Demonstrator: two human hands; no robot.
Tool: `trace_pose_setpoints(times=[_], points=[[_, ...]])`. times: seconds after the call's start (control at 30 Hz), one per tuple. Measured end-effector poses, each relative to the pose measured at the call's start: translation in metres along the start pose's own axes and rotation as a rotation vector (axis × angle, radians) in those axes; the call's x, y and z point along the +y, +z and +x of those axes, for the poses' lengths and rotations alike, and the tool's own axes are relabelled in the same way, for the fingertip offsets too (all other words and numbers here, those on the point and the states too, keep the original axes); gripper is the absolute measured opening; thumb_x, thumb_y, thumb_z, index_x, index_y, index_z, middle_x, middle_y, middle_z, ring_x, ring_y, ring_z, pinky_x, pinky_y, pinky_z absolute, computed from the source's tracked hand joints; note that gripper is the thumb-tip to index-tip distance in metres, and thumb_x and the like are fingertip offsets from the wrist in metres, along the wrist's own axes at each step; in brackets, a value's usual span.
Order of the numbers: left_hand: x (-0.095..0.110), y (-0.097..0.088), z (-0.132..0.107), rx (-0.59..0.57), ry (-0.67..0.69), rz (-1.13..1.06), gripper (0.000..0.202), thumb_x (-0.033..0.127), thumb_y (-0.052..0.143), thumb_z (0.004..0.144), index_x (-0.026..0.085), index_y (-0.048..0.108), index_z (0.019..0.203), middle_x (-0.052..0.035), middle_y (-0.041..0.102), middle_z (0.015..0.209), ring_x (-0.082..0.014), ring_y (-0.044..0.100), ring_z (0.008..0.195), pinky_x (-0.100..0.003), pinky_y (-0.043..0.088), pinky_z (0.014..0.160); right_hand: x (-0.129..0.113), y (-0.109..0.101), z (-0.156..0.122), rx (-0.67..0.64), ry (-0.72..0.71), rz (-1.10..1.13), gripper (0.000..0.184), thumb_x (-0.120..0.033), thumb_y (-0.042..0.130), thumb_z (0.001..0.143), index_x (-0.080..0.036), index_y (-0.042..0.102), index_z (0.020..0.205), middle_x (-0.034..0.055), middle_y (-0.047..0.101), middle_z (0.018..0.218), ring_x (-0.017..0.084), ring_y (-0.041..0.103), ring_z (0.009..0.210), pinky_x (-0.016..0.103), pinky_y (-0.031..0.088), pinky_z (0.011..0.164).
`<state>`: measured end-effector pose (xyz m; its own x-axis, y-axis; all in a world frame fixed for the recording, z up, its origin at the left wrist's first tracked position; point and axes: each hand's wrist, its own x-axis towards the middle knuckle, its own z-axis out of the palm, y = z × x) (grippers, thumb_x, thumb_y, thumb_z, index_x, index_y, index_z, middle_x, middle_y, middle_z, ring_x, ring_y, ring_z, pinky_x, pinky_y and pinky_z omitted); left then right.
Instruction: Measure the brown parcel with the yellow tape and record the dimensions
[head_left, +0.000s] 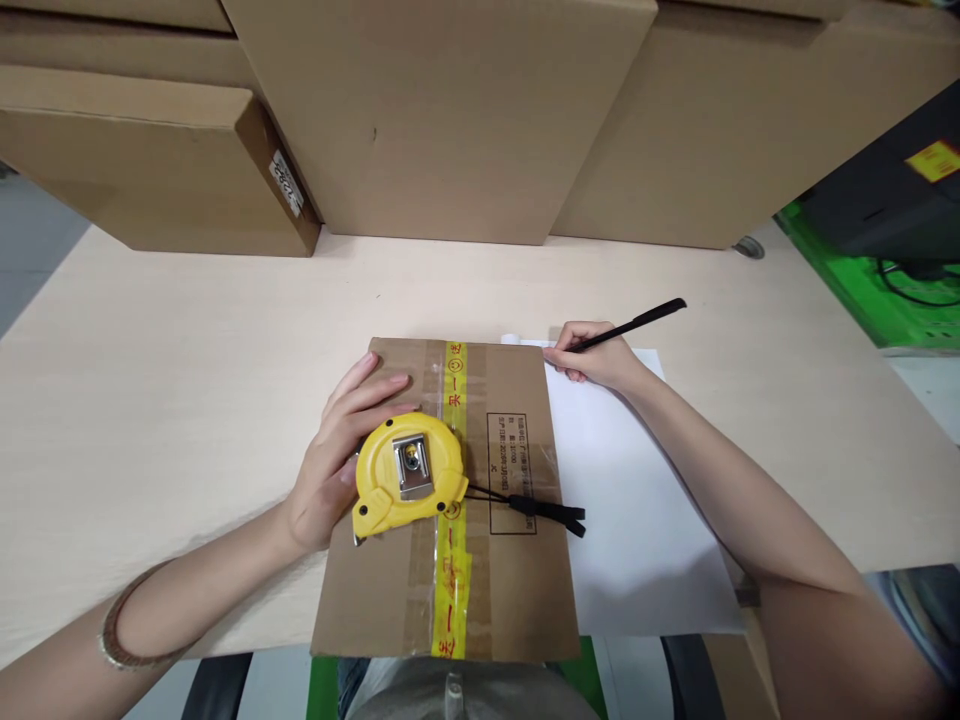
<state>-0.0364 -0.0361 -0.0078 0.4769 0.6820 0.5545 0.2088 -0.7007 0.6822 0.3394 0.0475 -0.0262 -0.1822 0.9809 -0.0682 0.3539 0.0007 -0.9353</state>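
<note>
My left hand (337,450) lies on the left side of a taped cardboard box (375,600), fingers stretched out over its top. A yellow tape measure (382,460) rests on the box against that hand, covering part of the fingers. Its black wrist strap (547,510) trails right across a printed label. A black pen (637,320) is gripped in my right hand (600,355), at the box's far right corner. The pen's tip is hidden by the fingers. Under that hand and forearm lies a white sheet of paper (622,480), partly covered by the box.
Large cardboard boxes (450,130) stand along the back of the pale table (187,330). A smaller box (165,180) with a white label is at the back left. At the right are a dark case (885,200) and a green surface (817,260) with a black cable.
</note>
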Motion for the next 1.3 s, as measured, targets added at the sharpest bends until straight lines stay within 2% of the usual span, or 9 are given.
trace_pose_setpoints(times=[0.1, 0.27, 0.47, 0.7, 0.9, 1.1, 1.23, 1.3], points=[[0.0002, -0.0005, 0.0000, 0.003, -0.006, 0.005, 0.050, 0.044, 0.033, 0.109, 0.030, 0.057, 0.150, -0.0013, 0.053, 0.162, -0.0331, 0.028, 0.162, -0.062, 0.019, 0.137, -0.0006, 0.0005, -0.0005, 0.005, -0.001, -0.006, 0.042, -0.039, 0.088, 0.074, -0.021, 0.054, 0.058, -0.0028, 0.059, 0.048, 0.006, 0.048, 0.038, 0.023, 0.035, 0.037], [0.0014, -0.0013, -0.0002, 0.000, -0.022, 0.004, 0.049, 0.044, 0.033, 0.109, 0.032, 0.056, 0.150, 0.0007, 0.053, 0.162, -0.0305, 0.027, 0.163, -0.060, 0.019, 0.138, 0.0009, 0.0006, 0.0000, 0.012, 0.006, 0.001, 0.043, -0.039, 0.089, 0.074, -0.021, 0.052, 0.060, -0.0032, 0.058, 0.049, 0.006, 0.046, 0.037, 0.023, 0.034, 0.036], [0.0003, -0.0006, -0.0007, 0.001, -0.013, 0.025, 0.050, 0.046, 0.032, 0.108, 0.031, 0.057, 0.150, -0.0030, 0.054, 0.160, -0.0365, 0.029, 0.161, -0.071, 0.024, 0.132, -0.0004, 0.0009, 0.0000, 0.004, -0.001, 0.007, 0.043, -0.043, 0.089, 0.073, -0.021, 0.054, 0.059, -0.0022, 0.060, 0.051, 0.006, 0.048, 0.039, 0.023, 0.037, 0.037], [0.0013, 0.0008, 0.0014, 0.001, -0.002, 0.009, 0.049, 0.044, 0.031, 0.110, 0.031, 0.055, 0.151, 0.0018, 0.050, 0.164, -0.0271, 0.024, 0.164, -0.055, 0.019, 0.138, 0.0010, 0.0012, 0.0013, 0.005, -0.006, -0.003, 0.044, -0.042, 0.089, 0.073, -0.021, 0.053, 0.060, -0.0024, 0.060, 0.051, 0.006, 0.048, 0.038, 0.022, 0.035, 0.037], [0.0026, -0.0006, 0.0016, -0.001, -0.013, 0.042, 0.047, 0.043, 0.032, 0.110, 0.034, 0.055, 0.150, 0.0011, 0.053, 0.162, -0.0283, 0.028, 0.163, -0.060, 0.025, 0.135, 0.0030, 0.0001, 0.0012, 0.011, -0.011, -0.014, 0.046, -0.041, 0.089, 0.074, -0.022, 0.050, 0.060, -0.0035, 0.057, 0.049, 0.006, 0.046, 0.037, 0.022, 0.034, 0.037], [0.0012, 0.0006, 0.0015, 0.009, -0.002, 0.028, 0.048, 0.045, 0.033, 0.109, 0.032, 0.056, 0.150, 0.0005, 0.053, 0.161, -0.0261, 0.028, 0.163, -0.053, 0.023, 0.136, 0.0025, 0.0016, 0.0016, 0.001, -0.017, -0.035, 0.044, -0.047, 0.087, 0.073, -0.022, 0.053, 0.061, -0.0021, 0.060, 0.052, 0.007, 0.048, 0.039, 0.023, 0.036, 0.039], [0.0002, 0.0012, 0.0011, 0.015, 0.002, 0.023, 0.047, 0.044, 0.035, 0.109, 0.032, 0.056, 0.150, 0.0002, 0.054, 0.161, -0.0262, 0.029, 0.163, -0.052, 0.023, 0.136, 0.0009, 0.0018, 0.0020, 0.012, -0.010, -0.089, 0.048, -0.052, 0.084, 0.074, -0.024, 0.048, 0.061, -0.0035, 0.056, 0.048, 0.007, 0.044, 0.037, 0.025, 0.032, 0.039], [-0.0003, 0.0010, 0.0007, 0.016, 0.002, 0.024, 0.047, 0.044, 0.035, 0.109, 0.032, 0.056, 0.149, -0.0007, 0.054, 0.161, -0.0278, 0.029, 0.162, -0.055, 0.024, 0.135, -0.0018, 0.0001, 0.0005, 0.022, 0.001, -0.139, 0.052, -0.059, 0.077, 0.080, -0.025, 0.042, 0.061, -0.0048, 0.050, 0.044, 0.008, 0.040, 0.036, 0.026, 0.031, 0.040]])
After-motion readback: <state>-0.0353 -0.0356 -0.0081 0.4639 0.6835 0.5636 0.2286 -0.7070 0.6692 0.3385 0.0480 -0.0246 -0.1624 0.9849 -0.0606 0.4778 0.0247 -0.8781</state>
